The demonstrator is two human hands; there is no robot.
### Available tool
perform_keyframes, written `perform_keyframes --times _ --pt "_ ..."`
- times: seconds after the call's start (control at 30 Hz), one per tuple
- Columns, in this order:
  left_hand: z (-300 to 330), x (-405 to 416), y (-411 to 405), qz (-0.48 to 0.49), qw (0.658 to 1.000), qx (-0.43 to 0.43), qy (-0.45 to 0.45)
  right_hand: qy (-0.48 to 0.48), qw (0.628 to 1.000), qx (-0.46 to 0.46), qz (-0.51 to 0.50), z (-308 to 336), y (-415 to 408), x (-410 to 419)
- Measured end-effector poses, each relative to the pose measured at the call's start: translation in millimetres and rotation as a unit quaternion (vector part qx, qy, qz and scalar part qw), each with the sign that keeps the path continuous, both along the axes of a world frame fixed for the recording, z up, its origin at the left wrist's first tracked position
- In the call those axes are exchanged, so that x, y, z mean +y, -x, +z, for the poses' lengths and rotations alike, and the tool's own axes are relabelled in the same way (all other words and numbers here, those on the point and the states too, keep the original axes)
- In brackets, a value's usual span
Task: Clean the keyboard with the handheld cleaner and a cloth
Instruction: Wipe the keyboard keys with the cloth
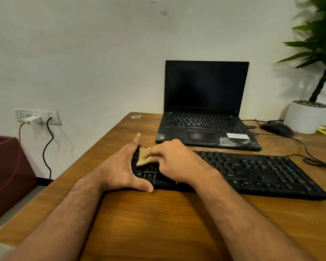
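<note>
Behind the keyboard [252, 174] sits a laptop [207, 110]; right hand [173, 162] pinches cloth [144, 156], left hand [124, 166] splayed.

Keyboard [252, 172] across the table [158, 219], near its middle. Behind it, laptop [207, 113], open. Right of the laptop, mouse [277, 129]; behind that, potted plant [307, 117] at the far right corner. Cloth [144, 156] on the keyboard's left end, between left hand [124, 166] and right hand [175, 162]. Wall sockets [38, 116] left of the table.
</note>
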State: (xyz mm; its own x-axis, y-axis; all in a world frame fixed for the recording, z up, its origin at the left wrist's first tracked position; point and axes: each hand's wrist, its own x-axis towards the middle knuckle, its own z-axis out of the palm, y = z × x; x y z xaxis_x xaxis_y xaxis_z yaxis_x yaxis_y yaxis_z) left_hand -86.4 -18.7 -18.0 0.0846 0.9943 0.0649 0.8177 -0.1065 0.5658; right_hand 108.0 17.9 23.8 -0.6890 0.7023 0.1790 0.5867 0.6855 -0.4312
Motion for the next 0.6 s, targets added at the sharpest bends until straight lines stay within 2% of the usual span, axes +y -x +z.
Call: perform_keyframes --times 0.1,0.23,0.3,0.47,0.6 --pt "0.6 0.4 -0.8 -0.002 1.0 -0.001 0.002 -0.023 0.999 -0.037 -0.016 -7.1 2.4 -0.2" --pt "3.7 -0.4 -1.5 0.001 1.0 0.009 0.011 0.044 0.996 -0.059 0.045 -1.2 -9.1 -8.8" --pt "4.1 -0.3 -1.5 0.005 1.0 0.015 0.015 0.044 0.994 -0.073 0.061 1.5 -20.3 -10.8" --pt "2.9 0.0 -0.1 0.007 1.0 0.018 0.013 -0.004 0.999 -0.02 0.047 -1.2 -28.9 -13.6" --pt "2.6 -0.4 0.4 0.011 1.0 0.018 0.015 0.007 0.995 -0.058 0.086 -5.0 -15.7 -15.0"
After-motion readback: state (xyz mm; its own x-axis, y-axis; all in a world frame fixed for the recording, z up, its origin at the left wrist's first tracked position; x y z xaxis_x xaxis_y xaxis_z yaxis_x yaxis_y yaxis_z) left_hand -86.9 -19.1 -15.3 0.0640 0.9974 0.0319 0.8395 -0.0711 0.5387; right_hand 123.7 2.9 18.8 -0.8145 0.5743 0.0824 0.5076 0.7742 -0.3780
